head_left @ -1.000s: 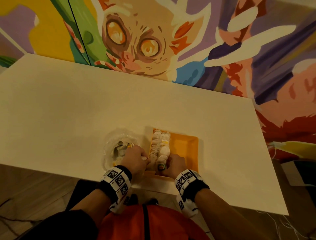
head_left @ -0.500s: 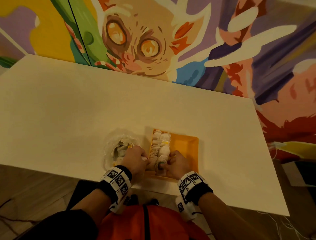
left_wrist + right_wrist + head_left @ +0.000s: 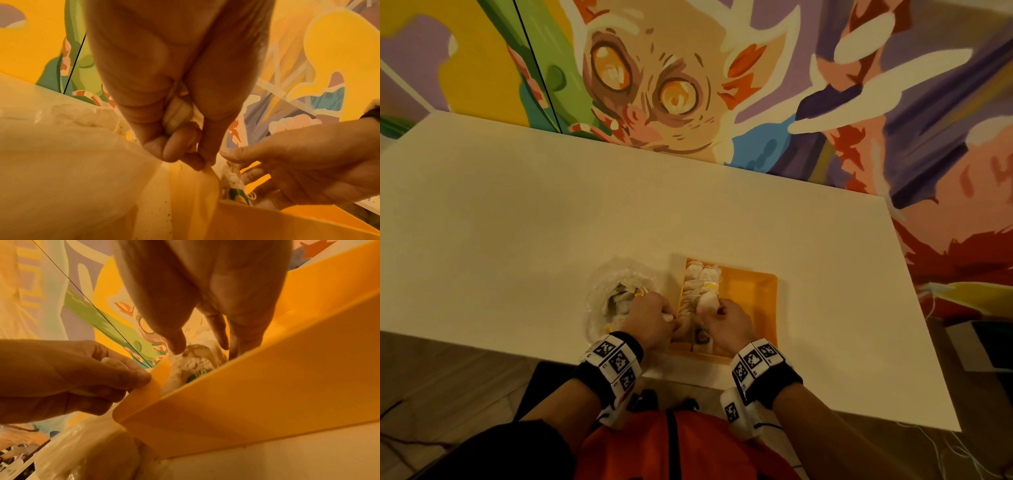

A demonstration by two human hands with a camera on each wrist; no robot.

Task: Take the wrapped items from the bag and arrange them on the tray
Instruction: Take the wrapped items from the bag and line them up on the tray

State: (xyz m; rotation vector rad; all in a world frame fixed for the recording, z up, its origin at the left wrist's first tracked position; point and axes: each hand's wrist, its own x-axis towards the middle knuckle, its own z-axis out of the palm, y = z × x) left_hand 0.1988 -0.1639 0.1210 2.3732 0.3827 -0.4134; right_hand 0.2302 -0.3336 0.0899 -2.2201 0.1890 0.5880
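Note:
An orange tray [image 3: 751,298] sits near the table's front edge, with two columns of white wrapped items [image 3: 702,284] along its left side. A clear plastic bag [image 3: 613,291] holding more wrapped items lies just left of it. My left hand [image 3: 667,317] is at the tray's left rim, its fingers curled round a white wrapped item [image 3: 176,113]. My right hand [image 3: 710,310] is inside the tray, its thumb and fingers either side of a wrapped item with a green label [image 3: 195,365] at the near end of the right column.
The white table [image 3: 517,222] stretches far to the left and back. A painted mural wall stands behind it. The tray's right half is bare orange. The tray wall [image 3: 267,386] rises close in front of my right wrist.
My right hand has slid a little forward and left along the right column of items. The left hand has stayed at the tray's left rim with its item.

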